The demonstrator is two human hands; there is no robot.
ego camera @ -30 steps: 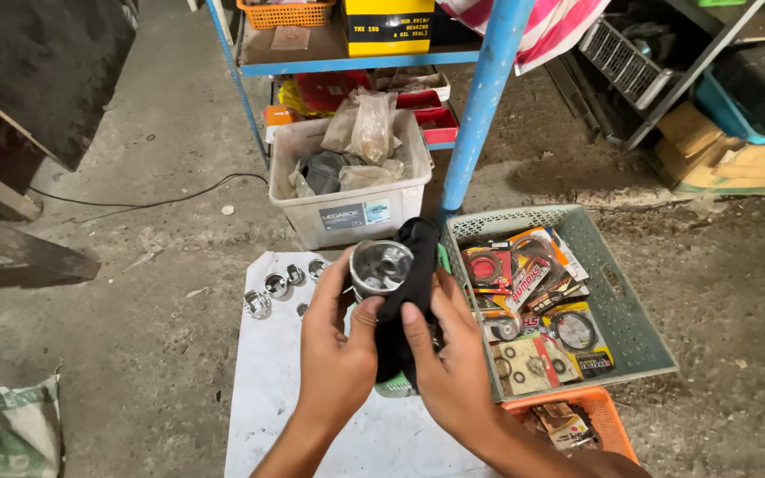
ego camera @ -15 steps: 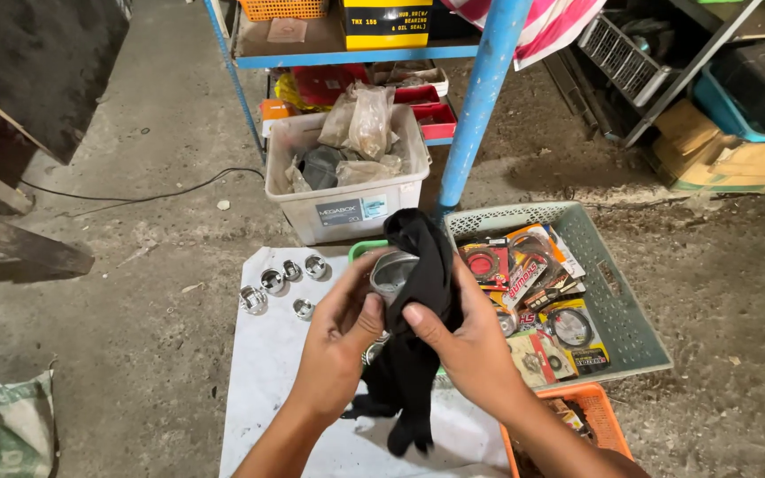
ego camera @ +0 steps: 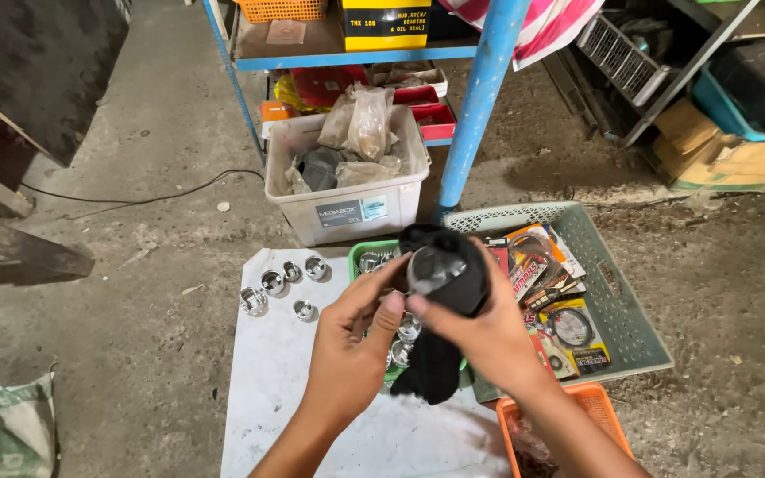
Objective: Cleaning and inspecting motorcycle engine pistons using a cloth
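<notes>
My right hand (ego camera: 482, 333) holds a black cloth (ego camera: 443, 305) wrapped around a shiny metal piston (ego camera: 434, 268), whose round face shows through the cloth. My left hand (ego camera: 353, 341) grips the same piston and cloth from the left side, fingertips touching the metal edge. The cloth's loose end hangs down between my wrists. Both hands hover over a small green basket (ego camera: 363, 255) with several metal pistons in it.
Several loose pistons (ego camera: 282, 288) lie on a white sheet (ego camera: 287, 381) on the concrete floor. A grey-green basket (ego camera: 617, 301) of packaged parts sits right, an orange basket (ego camera: 591, 403) below it. A white bin (ego camera: 347, 208) of bagged parts and a blue shelf post (ego camera: 482, 97) stand behind.
The cloth has been gathered up around the piston. The piston face has turned and now sits further right in my right hand. Both hands stay close together above the green basket.
</notes>
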